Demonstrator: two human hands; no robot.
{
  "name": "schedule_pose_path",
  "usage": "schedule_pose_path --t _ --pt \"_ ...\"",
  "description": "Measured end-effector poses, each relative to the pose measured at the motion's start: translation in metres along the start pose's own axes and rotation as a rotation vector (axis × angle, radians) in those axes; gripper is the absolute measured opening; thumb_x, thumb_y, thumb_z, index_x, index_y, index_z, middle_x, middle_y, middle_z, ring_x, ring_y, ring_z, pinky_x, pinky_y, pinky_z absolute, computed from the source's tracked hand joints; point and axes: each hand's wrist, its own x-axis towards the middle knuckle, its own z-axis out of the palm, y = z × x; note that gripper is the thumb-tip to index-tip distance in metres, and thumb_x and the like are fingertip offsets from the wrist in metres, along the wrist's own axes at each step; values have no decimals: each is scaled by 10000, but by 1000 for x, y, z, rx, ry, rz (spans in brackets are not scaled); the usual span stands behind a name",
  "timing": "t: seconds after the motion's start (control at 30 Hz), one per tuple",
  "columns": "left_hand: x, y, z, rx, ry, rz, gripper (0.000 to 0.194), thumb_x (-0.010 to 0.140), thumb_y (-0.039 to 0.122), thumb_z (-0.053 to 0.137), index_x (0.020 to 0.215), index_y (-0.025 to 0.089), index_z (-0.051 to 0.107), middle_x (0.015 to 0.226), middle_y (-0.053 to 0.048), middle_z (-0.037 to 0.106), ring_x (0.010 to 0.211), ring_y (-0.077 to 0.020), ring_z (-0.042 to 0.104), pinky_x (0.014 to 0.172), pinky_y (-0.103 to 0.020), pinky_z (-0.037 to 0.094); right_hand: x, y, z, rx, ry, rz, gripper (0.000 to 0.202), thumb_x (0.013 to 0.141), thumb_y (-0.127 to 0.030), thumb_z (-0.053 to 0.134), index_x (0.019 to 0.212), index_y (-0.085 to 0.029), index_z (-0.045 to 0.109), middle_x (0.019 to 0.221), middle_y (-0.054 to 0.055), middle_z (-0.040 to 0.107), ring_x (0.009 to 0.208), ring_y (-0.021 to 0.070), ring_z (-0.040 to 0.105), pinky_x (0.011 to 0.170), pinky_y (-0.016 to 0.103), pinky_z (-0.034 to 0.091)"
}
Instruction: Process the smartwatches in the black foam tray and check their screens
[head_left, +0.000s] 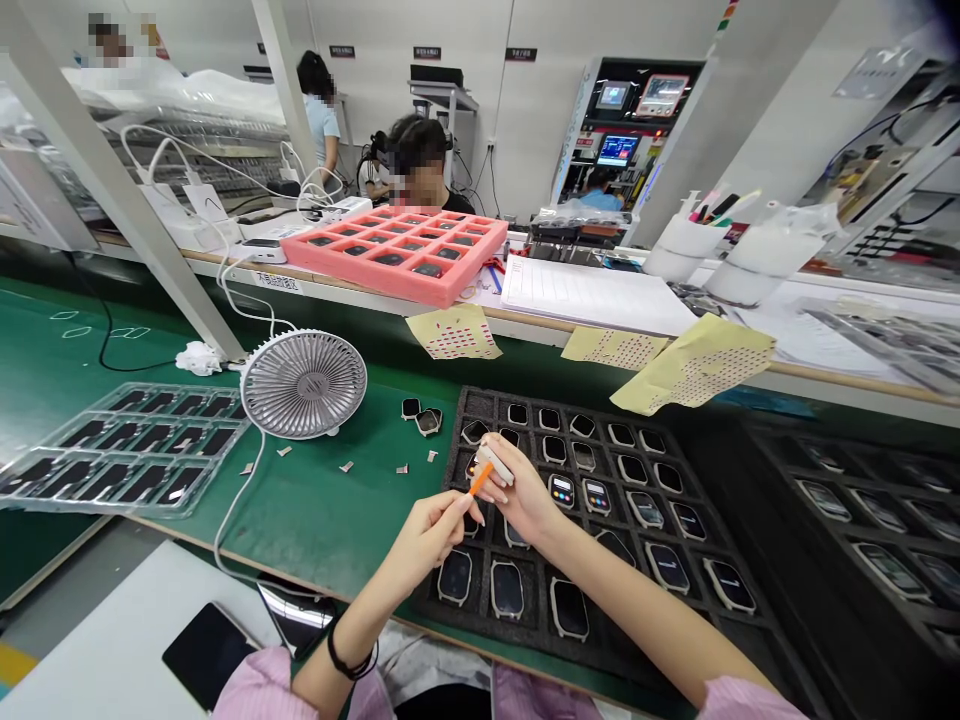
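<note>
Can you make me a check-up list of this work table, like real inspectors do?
Surface: green tabletop, with small loose pieces on it.
Job's things: left hand holds an orange tool against a pale item in the right hand; watches sit in a black foam tray.
Clutter: two watch-like pieces outside that tray, near a fan.
Grippers: bare hands, both holding something.
Cables: white cable below the fan; black cable farther left.
Surroundings: shelf with pink foam tray and papers; people beyond.

Left hand gripping orange tool, right hand holding small pale part, black tray of smartwatches
</note>
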Motion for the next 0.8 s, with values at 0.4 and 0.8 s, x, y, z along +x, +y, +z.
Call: schedule_pose_path --t 0.4,0.8 --pt "7 -20 3 -133 56 32 484 770 631 568 744 150 528 449 126 254 346 -7 122 317 -145 140 1 9 7 183 -87 121 368 790 -366 676 592 -223 402 406 -119 236 325 59 125 321 187 340" --pt "7 -8 -4 89 226 193 454 824 593 519 674 165 508 480 74 365 415 -58 314 412 -184 276 -6 22 6 -54 92 -39 250 794 -393 661 736 -225 486 471 -107 369 352 50 207 372 199 209"
